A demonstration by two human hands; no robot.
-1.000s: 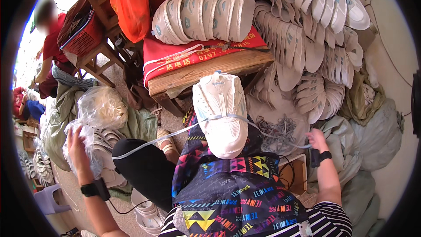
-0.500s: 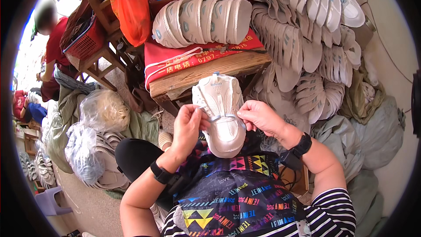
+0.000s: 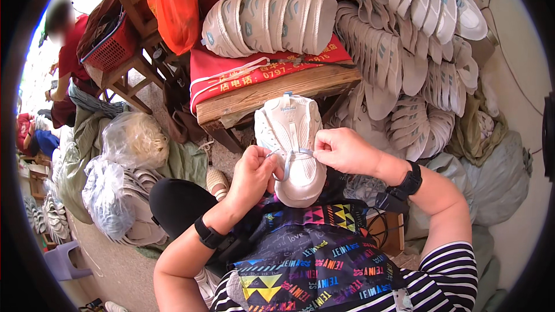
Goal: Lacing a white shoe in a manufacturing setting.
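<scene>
From here I see the left hand (image 3: 254, 172) and right hand (image 3: 341, 149) each pinching a flat grey-blue lace (image 3: 299, 152) — threaded across a white mesh shoe (image 3: 300, 184), toe toward the wearer's dark printed apron (image 3: 312, 254). Beyond, beige shoe uppers (image 3: 266, 23) line a red-covered wooden bench (image 3: 272, 97).

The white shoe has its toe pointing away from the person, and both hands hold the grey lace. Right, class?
Not quite: in the head view, the white shoe points its toe toward the person. The left hand and right hand do hold the grey lace.
</scene>
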